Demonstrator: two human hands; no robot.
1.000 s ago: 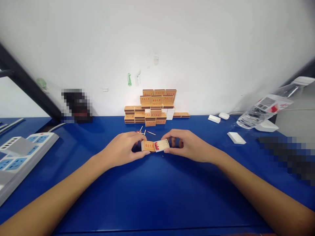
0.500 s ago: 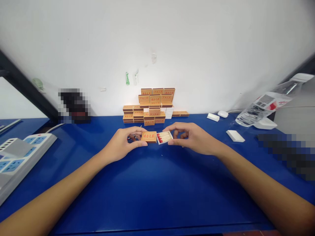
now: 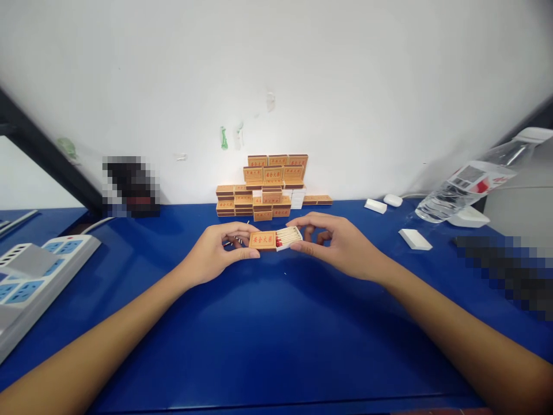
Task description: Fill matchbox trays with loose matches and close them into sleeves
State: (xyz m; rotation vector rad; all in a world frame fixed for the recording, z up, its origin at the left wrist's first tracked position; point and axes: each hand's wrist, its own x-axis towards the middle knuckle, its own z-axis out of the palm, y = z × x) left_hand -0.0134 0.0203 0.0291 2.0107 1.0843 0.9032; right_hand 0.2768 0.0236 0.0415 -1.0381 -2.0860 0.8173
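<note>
My left hand (image 3: 227,249) pinches an orange matchbox sleeve (image 3: 262,240) with red characters on top. From its right end sticks out a white matchbox tray (image 3: 299,237), held between the thumb and fingers of my right hand (image 3: 326,242). Several matches (image 3: 287,235) lie in the tray, their red heads toward the sleeve's mouth. Some thin sticks, partly hidden, show behind my left fingers. Beyond both hands, against the wall, rises a stack of matchboxes (image 3: 273,174) in tiers.
A white power strip (image 3: 71,262) lies at the left. On the right are a tilted water bottle (image 3: 469,178), a white block (image 3: 415,239) and smaller white pieces (image 3: 375,206). Blurred dark objects sit at both sides of the blue table (image 3: 276,346).
My right hand has moved the tray left and slightly up against the sleeve. The tray's end has slipped into the sleeve, covering part of the match heads.
</note>
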